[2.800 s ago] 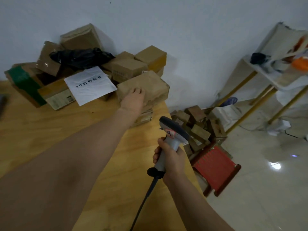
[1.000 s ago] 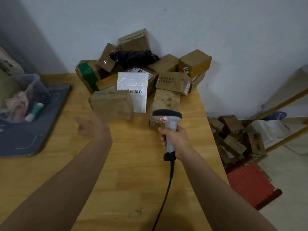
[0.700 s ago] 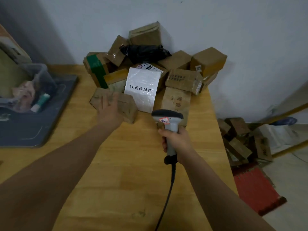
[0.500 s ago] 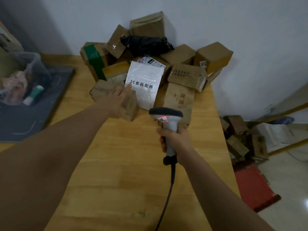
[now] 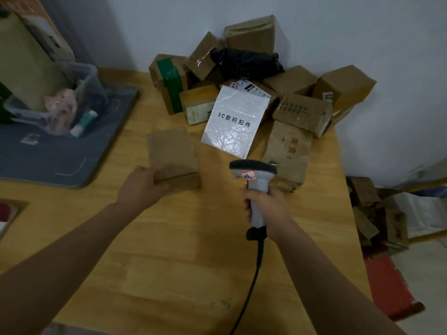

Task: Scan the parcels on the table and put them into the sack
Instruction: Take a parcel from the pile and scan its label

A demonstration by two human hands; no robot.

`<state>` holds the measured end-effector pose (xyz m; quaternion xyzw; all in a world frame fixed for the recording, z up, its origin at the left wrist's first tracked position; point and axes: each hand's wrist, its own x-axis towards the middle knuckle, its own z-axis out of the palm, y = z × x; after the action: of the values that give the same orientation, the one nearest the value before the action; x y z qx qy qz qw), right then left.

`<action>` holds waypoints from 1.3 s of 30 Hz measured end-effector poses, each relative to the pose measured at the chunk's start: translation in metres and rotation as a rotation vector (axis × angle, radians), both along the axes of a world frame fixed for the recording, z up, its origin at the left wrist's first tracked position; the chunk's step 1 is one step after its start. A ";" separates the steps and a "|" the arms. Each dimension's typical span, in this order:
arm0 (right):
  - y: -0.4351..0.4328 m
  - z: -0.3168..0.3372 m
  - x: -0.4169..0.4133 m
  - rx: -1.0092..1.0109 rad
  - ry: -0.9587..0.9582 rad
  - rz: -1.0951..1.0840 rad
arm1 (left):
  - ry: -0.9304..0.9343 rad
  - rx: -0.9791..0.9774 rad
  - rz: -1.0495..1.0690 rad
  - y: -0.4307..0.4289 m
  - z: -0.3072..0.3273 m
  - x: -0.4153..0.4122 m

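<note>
left hand (image 5: 141, 189) fingers grip the parcel (image 5: 173, 151) (its near corner); right hand (image 5: 268, 206) fingers clench the scanner (image 5: 254, 169).

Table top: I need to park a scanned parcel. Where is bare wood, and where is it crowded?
Bare wood: the near table, this side of the brown box the left hand grips and the scanner in the right hand; also a strip between grey tray and box. The far-corner pile is crowded.
</note>
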<state>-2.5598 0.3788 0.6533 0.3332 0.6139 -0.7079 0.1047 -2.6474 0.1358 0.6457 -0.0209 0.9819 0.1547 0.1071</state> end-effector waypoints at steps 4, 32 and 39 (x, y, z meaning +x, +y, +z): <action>-0.019 -0.004 -0.003 0.018 -0.012 0.031 | 0.001 0.027 0.024 0.000 -0.012 -0.025; -0.132 0.052 0.035 -0.167 0.129 0.303 | -0.034 1.086 0.485 -0.112 -0.010 0.056; -0.162 0.073 0.039 -0.121 0.235 0.362 | 0.069 1.007 0.447 -0.139 -0.003 0.081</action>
<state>-2.5207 0.2168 0.7267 0.1259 0.6282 -0.7470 0.1778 -2.5664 -0.0033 0.6428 -0.1700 0.7611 0.6249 0.0359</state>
